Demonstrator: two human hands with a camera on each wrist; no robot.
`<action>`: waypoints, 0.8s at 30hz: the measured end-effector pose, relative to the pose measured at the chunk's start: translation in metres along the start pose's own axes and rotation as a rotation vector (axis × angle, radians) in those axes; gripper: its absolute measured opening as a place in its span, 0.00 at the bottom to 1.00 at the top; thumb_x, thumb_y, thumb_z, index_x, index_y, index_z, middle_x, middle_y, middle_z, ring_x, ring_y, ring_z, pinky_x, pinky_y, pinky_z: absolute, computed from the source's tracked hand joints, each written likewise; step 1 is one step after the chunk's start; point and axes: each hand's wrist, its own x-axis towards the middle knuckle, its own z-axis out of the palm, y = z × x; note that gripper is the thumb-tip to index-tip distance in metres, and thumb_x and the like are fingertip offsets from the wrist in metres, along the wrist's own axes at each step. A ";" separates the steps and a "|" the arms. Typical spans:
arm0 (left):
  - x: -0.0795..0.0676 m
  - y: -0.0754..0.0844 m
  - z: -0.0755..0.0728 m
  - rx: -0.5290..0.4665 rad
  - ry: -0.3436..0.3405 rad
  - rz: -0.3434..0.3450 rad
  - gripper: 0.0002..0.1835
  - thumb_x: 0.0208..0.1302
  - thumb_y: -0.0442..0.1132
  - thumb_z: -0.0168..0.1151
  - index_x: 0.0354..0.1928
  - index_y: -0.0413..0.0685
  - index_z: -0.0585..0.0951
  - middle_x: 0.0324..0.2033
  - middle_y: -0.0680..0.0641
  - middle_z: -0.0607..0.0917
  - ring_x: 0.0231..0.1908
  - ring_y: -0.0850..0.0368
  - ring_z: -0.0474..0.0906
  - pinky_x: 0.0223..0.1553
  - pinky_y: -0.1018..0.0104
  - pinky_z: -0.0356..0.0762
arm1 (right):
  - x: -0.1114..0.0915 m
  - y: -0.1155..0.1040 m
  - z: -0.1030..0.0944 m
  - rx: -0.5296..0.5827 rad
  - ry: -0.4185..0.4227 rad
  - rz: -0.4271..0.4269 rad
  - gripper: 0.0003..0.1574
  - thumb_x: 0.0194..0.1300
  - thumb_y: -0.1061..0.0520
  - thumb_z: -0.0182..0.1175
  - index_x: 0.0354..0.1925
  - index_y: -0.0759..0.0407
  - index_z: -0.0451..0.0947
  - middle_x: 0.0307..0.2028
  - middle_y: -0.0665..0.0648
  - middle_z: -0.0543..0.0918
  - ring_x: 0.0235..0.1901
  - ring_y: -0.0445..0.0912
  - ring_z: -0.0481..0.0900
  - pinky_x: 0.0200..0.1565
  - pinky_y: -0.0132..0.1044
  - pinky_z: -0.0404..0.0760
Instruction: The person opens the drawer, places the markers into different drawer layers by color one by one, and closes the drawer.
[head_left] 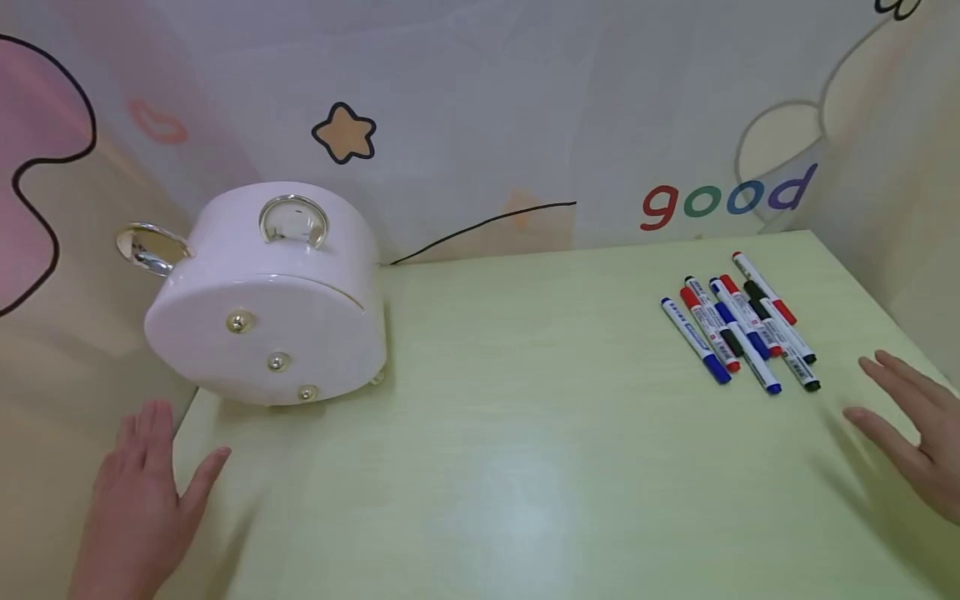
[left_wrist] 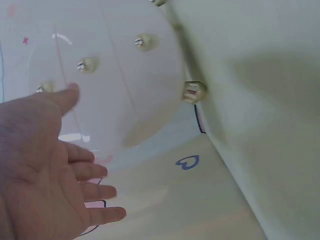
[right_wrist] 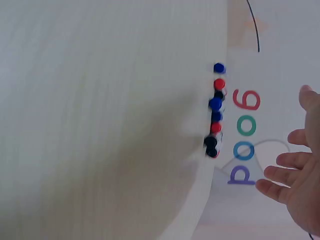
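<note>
My left hand [head_left: 142, 492] is held with its fingers straight and thumb spread, just in front of a white rounded box [head_left: 285, 283] at the left of the table. Metallic round knobs dot the box's front, and shiny handles stand on its top and left side. At the right edge of the head view, my right hand [head_left: 918, 429] is extended with nothing in it. Just beyond its fingertips lies a cluster of whiteboard markers [head_left: 738, 333] with red, blue and black caps. In the right wrist view, the capped ends of the markers [right_wrist: 216, 110] line up beside the spread fingers.
The pale green table [head_left: 517, 417] has its back edge against a light printed cloth [head_left: 480, 117] bearing a star and the word "good". More cloth hangs at the left and right sides. Its left table edge runs close by my left hand.
</note>
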 end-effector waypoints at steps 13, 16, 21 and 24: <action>0.026 0.006 -0.039 -0.111 0.096 -0.443 0.36 0.77 0.46 0.54 0.80 0.40 0.56 0.75 0.33 0.63 0.69 0.25 0.62 0.65 0.27 0.56 | 0.044 -0.074 -0.001 0.108 -0.009 0.086 0.23 0.81 0.55 0.55 0.66 0.67 0.75 0.59 0.75 0.77 0.51 0.48 0.77 0.32 0.15 0.64; 0.032 0.008 -0.040 -0.182 0.221 -0.455 0.31 0.76 0.42 0.56 0.78 0.46 0.65 0.73 0.41 0.71 0.68 0.36 0.70 0.70 0.46 0.64 | 0.052 -0.089 0.007 0.195 0.083 0.020 0.18 0.76 0.61 0.60 0.60 0.64 0.81 0.53 0.62 0.84 0.44 0.24 0.72 0.32 0.14 0.68; 0.043 0.011 -0.038 -0.303 0.316 -0.498 0.26 0.77 0.45 0.58 0.74 0.58 0.72 0.68 0.53 0.77 0.64 0.62 0.76 0.55 0.80 0.69 | 0.066 -0.108 0.020 0.264 0.112 -0.045 0.17 0.73 0.63 0.64 0.57 0.59 0.85 0.46 0.27 0.77 0.40 0.19 0.72 0.35 0.15 0.70; 0.051 0.010 -0.037 -0.347 0.355 -0.507 0.24 0.79 0.47 0.56 0.74 0.59 0.72 0.67 0.53 0.78 0.63 0.65 0.76 0.56 0.78 0.70 | 0.074 -0.118 0.024 0.307 0.096 -0.092 0.16 0.72 0.63 0.64 0.56 0.58 0.86 0.46 0.24 0.77 0.38 0.22 0.75 0.34 0.17 0.72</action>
